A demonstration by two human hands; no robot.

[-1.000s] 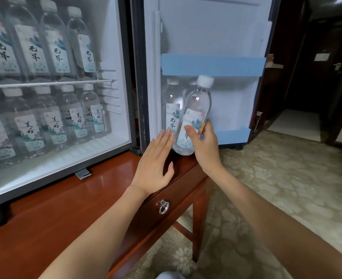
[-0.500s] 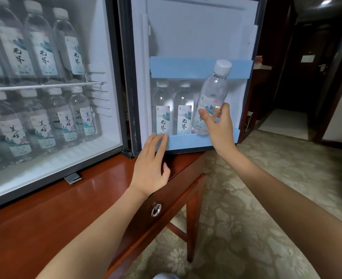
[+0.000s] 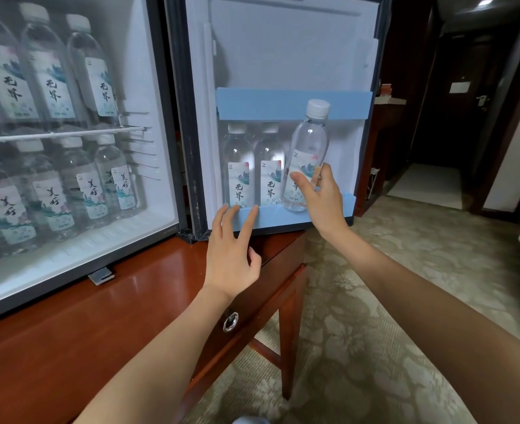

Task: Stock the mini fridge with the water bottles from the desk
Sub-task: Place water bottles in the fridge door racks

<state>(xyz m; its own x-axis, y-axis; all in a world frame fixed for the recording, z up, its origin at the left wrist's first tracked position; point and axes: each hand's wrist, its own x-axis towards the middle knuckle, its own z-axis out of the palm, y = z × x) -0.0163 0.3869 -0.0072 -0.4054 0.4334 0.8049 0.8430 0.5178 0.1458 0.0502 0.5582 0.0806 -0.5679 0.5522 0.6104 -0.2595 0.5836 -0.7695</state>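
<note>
The mini fridge stands open on the wooden desk. My right hand grips a clear water bottle with a white cap, tilted slightly, its base at the lip of the blue door shelf. Two bottles stand in that door shelf to its left. My left hand is open, with fingertips touching the shelf's blue front edge. Both inner fridge shelves hold several labelled bottles.
A blue rail crosses the door above the shelf. The desk has a drawer with a ring pull below my left wrist. Patterned carpet lies to the right, and a dark hallway with a door is behind.
My right hand has lifted the bottle from in front of the desk edge up to the door shelf, beside the two standing bottles. My left hand has moved up to the shelf's front.
</note>
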